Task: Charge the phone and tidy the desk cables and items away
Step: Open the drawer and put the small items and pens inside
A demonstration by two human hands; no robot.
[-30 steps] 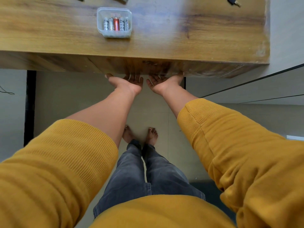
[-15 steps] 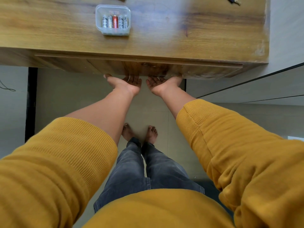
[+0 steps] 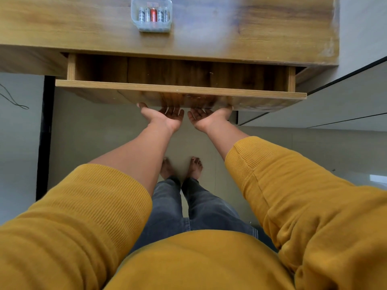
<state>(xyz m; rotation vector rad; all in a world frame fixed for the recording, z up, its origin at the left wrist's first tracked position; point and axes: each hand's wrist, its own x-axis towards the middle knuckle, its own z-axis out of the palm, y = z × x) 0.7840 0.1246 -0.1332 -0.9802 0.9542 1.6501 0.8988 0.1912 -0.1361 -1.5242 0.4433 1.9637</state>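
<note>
The step in hand looks like opening the drawer [image 3: 180, 88] under the counter [image 3: 230, 34], to make room for stowing the desk items. Both hands are palm up beneath the drawer's front panel. The left hand [image 3: 165, 117] has its fingers hooked up under the panel's lower edge, thumb out to the side; the right hand [image 3: 209, 118] does the same just beside it, thumb touching the panel near its right end. Each hand grips the edge from below, fingertips partly hidden behind the wood.

The drawer stands partway out, and what shows of its inside is bare wood. The phone and the cables are not in view. The one task item visible is the clear box [image 3: 151, 14] of batteries, sitting on the counter near its front edge, well above the drawer opening.

The next move likely calls for a level pull toward the body until the opening is wide enough, then letting go and reaching up over the front panel for the box.

The panel's top edge juts forward of the counter edge, so a hand coming up must clear it. The floor between drawer and feet is open. A dark wire [image 3: 12, 97] lies on the floor far left, well apart from the hands
</note>
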